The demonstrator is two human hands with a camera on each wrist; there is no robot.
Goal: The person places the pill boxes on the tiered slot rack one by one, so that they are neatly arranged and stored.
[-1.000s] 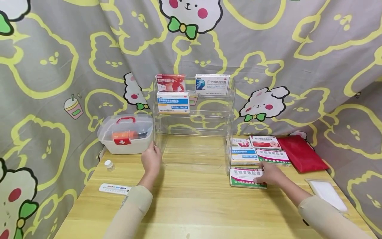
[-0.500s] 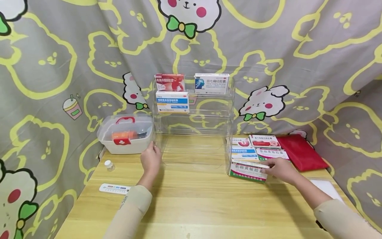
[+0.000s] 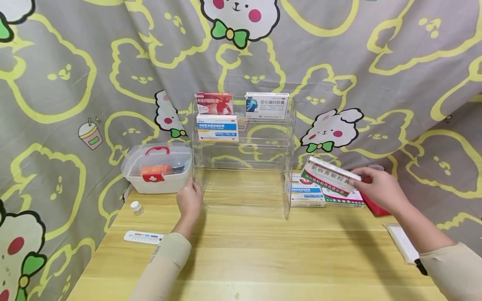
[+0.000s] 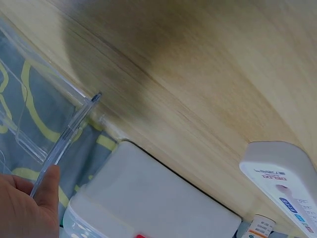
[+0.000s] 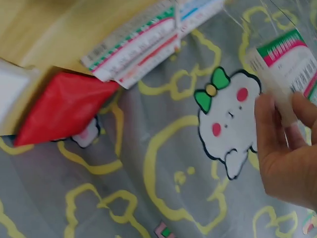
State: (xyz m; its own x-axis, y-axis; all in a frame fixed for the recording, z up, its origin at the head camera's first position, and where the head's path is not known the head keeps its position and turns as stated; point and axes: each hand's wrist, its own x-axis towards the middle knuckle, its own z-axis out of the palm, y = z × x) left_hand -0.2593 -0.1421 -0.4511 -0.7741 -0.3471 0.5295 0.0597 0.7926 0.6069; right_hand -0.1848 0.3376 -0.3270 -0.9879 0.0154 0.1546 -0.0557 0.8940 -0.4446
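Head view: R hand (image 3: pixel 376 188) grip pinches the R end of a med box (image 3: pixel 330 176) (green/magenta trim), box tilted, held up approx 3 o'clock from the clear rack (image 3: pixel 246 170), over other boxes (image 3: pixel 308 196) on the counter (image 3: pixel 241 259). L hand (image 3: pixel 190 200) grip pinches the rack's edge at 8 o'clock; first-aid box (image 3: pixel 157 183) at 9 o'clock from rack.

L wrist view: L hand at 8 o'clock, grip on rack edge; white printed strip (image 4: pixel 277 173) at 4 o'clock.

R wrist view: R hand approx 4 o'clock, grip on med box end, box at 2 o'clock; red pouch (image 5: pixel 69 109) at 9 o'clock.
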